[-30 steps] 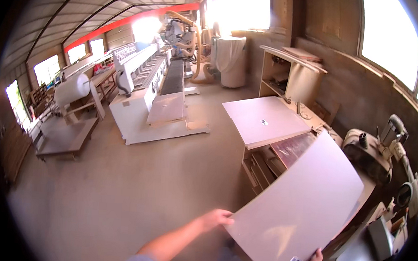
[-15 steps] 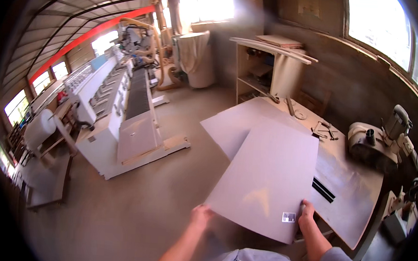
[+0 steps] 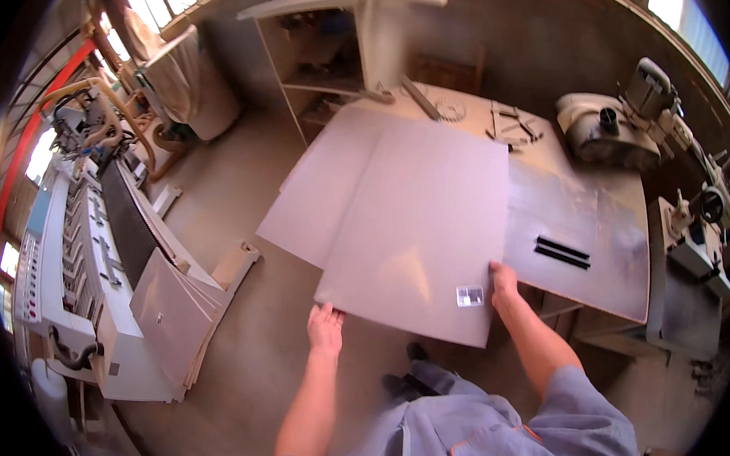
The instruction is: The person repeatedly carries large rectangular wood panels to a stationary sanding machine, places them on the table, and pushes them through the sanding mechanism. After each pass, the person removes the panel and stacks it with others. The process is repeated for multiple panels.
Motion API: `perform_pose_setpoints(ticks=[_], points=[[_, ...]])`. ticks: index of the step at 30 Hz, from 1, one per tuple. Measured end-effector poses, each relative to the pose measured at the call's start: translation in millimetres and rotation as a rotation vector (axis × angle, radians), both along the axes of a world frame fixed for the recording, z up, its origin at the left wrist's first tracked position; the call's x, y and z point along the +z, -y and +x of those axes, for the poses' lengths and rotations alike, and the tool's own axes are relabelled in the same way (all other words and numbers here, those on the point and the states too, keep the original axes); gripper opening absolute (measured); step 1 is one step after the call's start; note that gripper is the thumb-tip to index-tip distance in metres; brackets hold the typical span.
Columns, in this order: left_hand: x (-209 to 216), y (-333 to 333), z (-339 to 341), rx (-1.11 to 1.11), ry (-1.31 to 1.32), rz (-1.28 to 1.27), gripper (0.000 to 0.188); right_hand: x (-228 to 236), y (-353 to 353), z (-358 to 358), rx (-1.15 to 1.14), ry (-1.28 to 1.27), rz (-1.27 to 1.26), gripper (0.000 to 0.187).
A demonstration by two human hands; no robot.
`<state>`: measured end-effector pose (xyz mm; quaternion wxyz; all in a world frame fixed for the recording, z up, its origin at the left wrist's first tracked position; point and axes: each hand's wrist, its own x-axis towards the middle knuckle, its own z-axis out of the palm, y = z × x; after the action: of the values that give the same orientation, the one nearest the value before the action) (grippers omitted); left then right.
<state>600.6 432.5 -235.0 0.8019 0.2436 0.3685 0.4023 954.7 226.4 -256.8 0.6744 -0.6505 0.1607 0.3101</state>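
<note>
A large flat grey-mauve panel with a small printed label near its right front corner lies between my hands. My left hand grips its near left corner, fingers curled under the edge. At the right edge my right hand holds on with the thumb along the side. The panel's far part overlaps a second similar panel that sticks out to the left on the workbench. Two black strips lie on the bench right of the panel.
A circular saw blade and several dark tools rest at the bench's back. Machines with a motor stand at the right. On the left is a long white machine with leaning panels. A shelf cabinet stands behind.
My view has swung to the right and downward. The held panel now lies lined up more closely over the second panel, and both hands still grip it.
</note>
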Motion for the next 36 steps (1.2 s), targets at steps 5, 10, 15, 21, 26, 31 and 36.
perform_pose_setpoints(ticks=[5, 10, 15, 21, 26, 31, 36], points=[[6, 27, 43, -0.343, -0.386, -0.125, 0.027, 11, -7, 3, 0.295, -0.063, -0.048, 0.034], [9, 65, 70, -0.735, -0.523, 0.012, 0.033, 31, 30, -59, 0.389, -0.166, 0.129, 0.022], [10, 68, 80, -0.762, -0.601, 0.045, 0.033, 40, 37, -77, 0.332, -0.242, 0.189, 0.024], [15, 67, 79, -0.767, -0.648, 0.051, 0.031, 43, 23, -61, 0.249, -0.251, 0.274, 0.029], [22, 62, 84, -0.851, -0.851, 0.094, 0.033, 48, 20, -56, 0.257, -0.303, 0.217, 0.031], [25, 47, 94, -0.937, -0.795, 0.172, 0.044, 30, 12, -51, 0.234, -0.188, 0.261, 0.033], [25, 24, 44, -1.009, -0.838, 0.336, 0.056, -1, 35, -52, 0.182, -0.307, 0.238, 0.053]])
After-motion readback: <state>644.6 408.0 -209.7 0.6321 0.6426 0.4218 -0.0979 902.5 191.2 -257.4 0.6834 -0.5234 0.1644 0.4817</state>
